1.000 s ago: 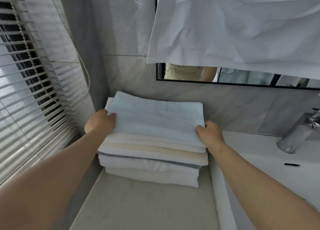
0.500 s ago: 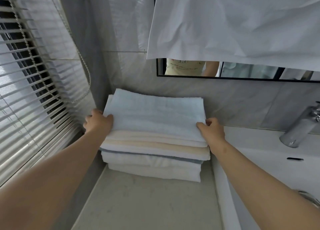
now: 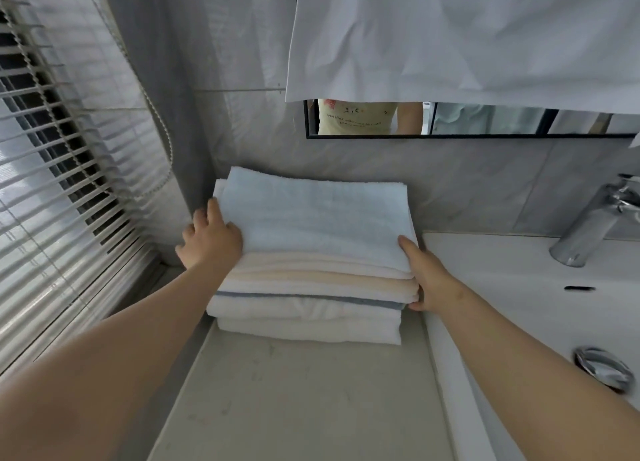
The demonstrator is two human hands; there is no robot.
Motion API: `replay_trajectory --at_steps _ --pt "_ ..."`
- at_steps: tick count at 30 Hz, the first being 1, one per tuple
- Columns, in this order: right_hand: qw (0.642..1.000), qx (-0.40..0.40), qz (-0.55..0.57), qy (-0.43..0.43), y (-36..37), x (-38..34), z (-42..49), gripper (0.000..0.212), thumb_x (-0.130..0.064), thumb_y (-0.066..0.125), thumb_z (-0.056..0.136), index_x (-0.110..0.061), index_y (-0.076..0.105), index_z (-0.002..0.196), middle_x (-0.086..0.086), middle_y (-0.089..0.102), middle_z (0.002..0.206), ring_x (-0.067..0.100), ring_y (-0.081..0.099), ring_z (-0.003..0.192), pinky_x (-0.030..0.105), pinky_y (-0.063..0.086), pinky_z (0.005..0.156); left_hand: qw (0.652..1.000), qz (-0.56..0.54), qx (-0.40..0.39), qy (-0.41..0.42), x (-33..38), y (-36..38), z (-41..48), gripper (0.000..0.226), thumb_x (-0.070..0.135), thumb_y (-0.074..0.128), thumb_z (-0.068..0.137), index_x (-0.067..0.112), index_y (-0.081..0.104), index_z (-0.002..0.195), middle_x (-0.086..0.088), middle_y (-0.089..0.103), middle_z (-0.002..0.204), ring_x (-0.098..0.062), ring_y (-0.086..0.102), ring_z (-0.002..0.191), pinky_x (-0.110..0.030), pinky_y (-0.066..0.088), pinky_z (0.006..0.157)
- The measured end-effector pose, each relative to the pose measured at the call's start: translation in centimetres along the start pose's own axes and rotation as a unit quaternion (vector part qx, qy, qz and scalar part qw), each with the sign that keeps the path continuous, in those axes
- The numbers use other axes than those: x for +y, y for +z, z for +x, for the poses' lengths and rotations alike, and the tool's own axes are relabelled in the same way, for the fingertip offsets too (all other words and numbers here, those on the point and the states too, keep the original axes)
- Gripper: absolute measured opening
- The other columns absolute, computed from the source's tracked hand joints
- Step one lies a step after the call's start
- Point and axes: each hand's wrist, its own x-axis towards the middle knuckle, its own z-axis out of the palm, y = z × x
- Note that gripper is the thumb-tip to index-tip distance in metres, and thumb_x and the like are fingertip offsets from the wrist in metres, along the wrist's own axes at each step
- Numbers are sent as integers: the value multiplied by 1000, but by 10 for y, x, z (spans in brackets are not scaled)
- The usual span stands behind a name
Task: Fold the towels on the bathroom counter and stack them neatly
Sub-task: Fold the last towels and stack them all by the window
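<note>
A stack of several folded towels [image 3: 308, 308] stands on the pale counter [image 3: 304, 398] against the back wall. A light blue towel [image 3: 311, 218] lies on top, over cream, white and grey-blue layers. My left hand [image 3: 207, 240] rests against the stack's left side with its fingers spread, touching the blue towel's edge. My right hand [image 3: 424, 275] presses flat on the stack's right side, with its fingertips at the blue towel's front corner and its thumb low by the cream layers. Neither hand lifts a towel.
Window blinds [image 3: 59, 169] with a bead cord [image 3: 162, 121] fill the left. A white cloth [image 3: 467, 34] hangs over the mirror [image 3: 485, 119] above the stack. On the right is a white sink [image 3: 519, 304] with a chrome faucet [image 3: 588, 225] and a drain [image 3: 602, 367].
Both hands have slid from the top towel's front corners onto the sides of the stack. The left hand's fingers have spread. The stack has stayed where it was.
</note>
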Motion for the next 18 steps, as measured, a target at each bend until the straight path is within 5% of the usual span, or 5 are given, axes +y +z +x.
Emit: replay_trajectory --at_steps 7,12,18 --pt "998 -45 40 4 -9 -3 -6 48 -54 53 87 -21 51 121 6 61 106 22 58 84 32 47 62 965 148 83 200 31 -3 -25 43 17 36 96 25 40 139 -5 7 157 -27 -11 145 -49 -8 115" --pt "997 -44 60 14 -16 -2 -9 41 -48 51 90 -20 56 120 7 63 110 24 60 92 35 50 71 949 46 22 310 59 19 -56 43 14 30 98 23 44 138 2 42 145 -21 16 145 -39 10 116" --pt "995 -55 71 33 -28 7 -4 28 -38 52 92 -16 59 108 4 62 94 21 57 85 35 43 77 909 18 68 411 88 39 -76 49 32 31 85 16 66 116 -11 67 113 -40 59 111 -56 41 95"
